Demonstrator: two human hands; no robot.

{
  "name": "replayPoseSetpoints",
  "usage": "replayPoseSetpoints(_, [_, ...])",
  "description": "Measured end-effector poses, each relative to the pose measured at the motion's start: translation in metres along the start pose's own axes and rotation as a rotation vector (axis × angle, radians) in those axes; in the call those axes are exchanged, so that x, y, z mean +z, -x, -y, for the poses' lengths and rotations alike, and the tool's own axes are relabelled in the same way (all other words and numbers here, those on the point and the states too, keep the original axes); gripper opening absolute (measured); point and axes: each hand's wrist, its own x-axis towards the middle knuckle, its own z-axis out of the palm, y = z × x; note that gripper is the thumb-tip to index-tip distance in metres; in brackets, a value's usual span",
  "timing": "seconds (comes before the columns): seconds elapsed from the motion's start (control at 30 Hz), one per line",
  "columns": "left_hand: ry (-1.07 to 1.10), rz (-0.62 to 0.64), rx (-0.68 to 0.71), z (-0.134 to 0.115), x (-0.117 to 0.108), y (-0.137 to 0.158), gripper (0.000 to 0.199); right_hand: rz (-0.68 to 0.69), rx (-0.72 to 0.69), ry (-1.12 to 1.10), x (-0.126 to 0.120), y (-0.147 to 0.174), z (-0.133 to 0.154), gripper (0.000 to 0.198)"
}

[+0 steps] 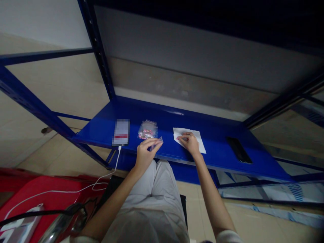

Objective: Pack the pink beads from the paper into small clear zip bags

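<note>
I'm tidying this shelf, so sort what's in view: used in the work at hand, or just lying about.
Likely in use:
- clear bag in the left hand
- white paper under the right hand
- pink bit on it
- pile of bags

Likely lying about:
- black phone
- white cable
- pixelated item

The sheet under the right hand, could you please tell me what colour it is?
The sheet is white, seen best in the head view.

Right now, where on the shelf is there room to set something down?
Bare: between white paper and black phone, and along the back of the blue shelf. Crowded: front left, with the cabled device, clear plastic bags and left hand.
</note>
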Motion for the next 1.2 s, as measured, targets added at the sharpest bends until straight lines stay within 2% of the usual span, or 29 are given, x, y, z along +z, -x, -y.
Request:
replayPoseSetpoints(0.2, [-0.114, 0.011, 0.091, -0.001, -0.001, -0.001, 0.008, 0.030, -0.002, -0.010, 0.001, -0.001, 0.001, 0.021])
replayPoseSetpoints(0.3, [-0.198, 0.025, 0.164, 0.003, 0.001, -0.001, 0.009, -0.034, 0.019, -0.039, -0.006, -0.002, 0.009, 0.023])
replayPoseSetpoints(0.43, [-0.379, -0.005, 0.294, 0.011, 0.005, 0.000, 0.007, -0.133, -0.080, -0.266, -0.030, 0.006, 0.041, 0.026])
replayPoseSetpoints(0.53, [-0.530, -0.010, 0.382, 0.011, 0.008, 0.005, 0.007, 0.018, -0.197, -0.434, -0.049, 0.023, 0.078, 0.021])
replayPoseSetpoints(0.63, [-0.625, -0.013, 0.441, 0.007, 0.012, 0.010, 0.011, 0.122, -0.288, -0.340, -0.056, 0.043, 0.108, 0.012])
replayPoseSetpoints(0.77, [-0.676, -0.004, 0.512, 0.008, 0.016, 0.013, 0.020, 0.099, -0.274, -0.123, -0.050, 0.056, 0.123, 0.009])
replayPoseSetpoints(0.83, [-0.664, 0.055, 0.530, 0.012, 0.016, 0.012, 0.027, 0.160, -0.317, -0.179, -0.045, 0.054, 0.121, 0.013])
replayPoseSetpoints(0.93, [-0.624, 0.118, 0.499, 0.020, 0.011, 0.006, 0.031, 0.268, -0.357, -0.424, -0.039, 0.044, 0.103, 0.018])
replayPoseSetpoints(1.0, [-0.568, 0.100, 0.442, 0.023, 0.005, 0.002, 0.026, 0.193, -0.278, -0.509, -0.033, 0.034, 0.082, 0.021])
replayPoseSetpoints(1.03, [-0.520, 0.083, 0.406, 0.022, 0.002, 0.000, 0.022, 0.107, -0.213, -0.490, -0.030, 0.029, 0.069, 0.022])
replayPoseSetpoints(1.07, [-0.460, 0.063, 0.362, 0.021, -0.001, -0.002, 0.017, -0.006, -0.139, -0.421, -0.027, 0.025, 0.057, 0.022])
replayPoseSetpoints(1.1, [-0.395, 0.045, 0.314, 0.019, -0.003, -0.003, 0.013, -0.063, -0.074, -0.309, -0.023, 0.021, 0.045, 0.021])
replayPoseSetpoints(1.2, [-0.222, 0.018, 0.185, 0.009, -0.008, -0.004, 0.011, -0.046, 0.000, -0.060, -0.014, 0.013, 0.018, 0.019])
